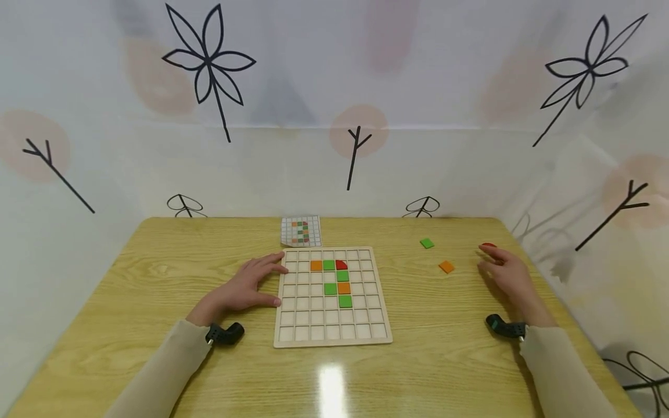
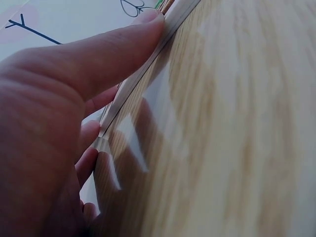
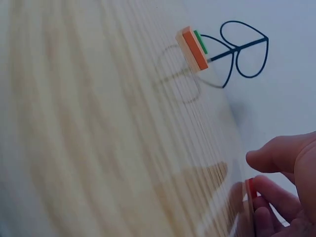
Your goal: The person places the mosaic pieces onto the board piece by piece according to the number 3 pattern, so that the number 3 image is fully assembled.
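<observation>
A wooden grid board [image 1: 334, 342] lies flat on the table, with several green and orange square tiles and a red rounded-corner tile [image 1: 341, 265] set in its upper cells. My left hand [image 1: 241, 285] rests at the board's left side, fingers and thumb extended and touching its edge. At the far right of the table, my right hand [image 1: 508, 277] reaches to a red tile [image 3: 251, 188], mostly hidden by the fingers. A fingertip touches that tile, while the thumb [image 3: 271, 154] stands apart from it.
Left of the right hand, an orange tile [image 1: 446, 267] and a green tile [image 1: 427, 243] lie loose on the table [image 1: 418, 360]. Behind the board is a paper card [image 1: 300, 231] printed with a coloured grid pattern. A patterned cloth [image 1: 292, 104] hangs along the back and sides.
</observation>
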### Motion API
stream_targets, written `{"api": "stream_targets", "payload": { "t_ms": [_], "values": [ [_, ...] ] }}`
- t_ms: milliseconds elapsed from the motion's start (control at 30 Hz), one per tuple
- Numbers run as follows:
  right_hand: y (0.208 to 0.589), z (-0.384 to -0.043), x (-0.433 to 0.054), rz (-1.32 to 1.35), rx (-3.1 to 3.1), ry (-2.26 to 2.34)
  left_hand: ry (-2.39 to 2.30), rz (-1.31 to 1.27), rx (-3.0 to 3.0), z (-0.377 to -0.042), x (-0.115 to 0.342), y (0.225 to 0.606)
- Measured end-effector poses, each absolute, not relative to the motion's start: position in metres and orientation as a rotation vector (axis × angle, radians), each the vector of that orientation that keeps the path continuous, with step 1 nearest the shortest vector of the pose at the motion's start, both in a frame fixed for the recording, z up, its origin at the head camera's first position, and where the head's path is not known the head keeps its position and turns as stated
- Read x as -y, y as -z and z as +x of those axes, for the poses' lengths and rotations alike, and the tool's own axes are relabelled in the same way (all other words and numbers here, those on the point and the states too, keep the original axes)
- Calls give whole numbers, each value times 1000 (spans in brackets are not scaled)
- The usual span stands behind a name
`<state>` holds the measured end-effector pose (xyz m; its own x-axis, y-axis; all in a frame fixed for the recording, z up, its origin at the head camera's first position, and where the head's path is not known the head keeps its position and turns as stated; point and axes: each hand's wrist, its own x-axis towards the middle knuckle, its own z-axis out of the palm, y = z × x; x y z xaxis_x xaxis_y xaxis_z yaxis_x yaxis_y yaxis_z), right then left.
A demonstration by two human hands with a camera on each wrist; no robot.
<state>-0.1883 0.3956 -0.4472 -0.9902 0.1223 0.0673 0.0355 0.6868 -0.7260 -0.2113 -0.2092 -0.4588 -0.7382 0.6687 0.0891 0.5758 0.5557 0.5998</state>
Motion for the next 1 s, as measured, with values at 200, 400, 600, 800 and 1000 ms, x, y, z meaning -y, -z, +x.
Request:
{"api": "stream_targets", "payload": {
  "t_ms": [200, 400, 600, 800, 1000],
  "values": [
    [452, -193, -396, -211, 2717, -1230, -926, 1034, -2638, -212, 210, 460],
    [454, -195, -399, -296, 2675, -1274, -930, 1023, -2632, -212, 210, 461],
    [451, -196, -400, -324, 2711, -1282, -927, 1027, -2639, -212, 209, 460],
    [450, -198, -404, -217, 2804, -1163, -933, 1025, -2634, -212, 209, 459],
    [448, -204, -405, -129, 2896, -1107, -937, 1029, -2631, -211, 209, 459]
  ]
}}
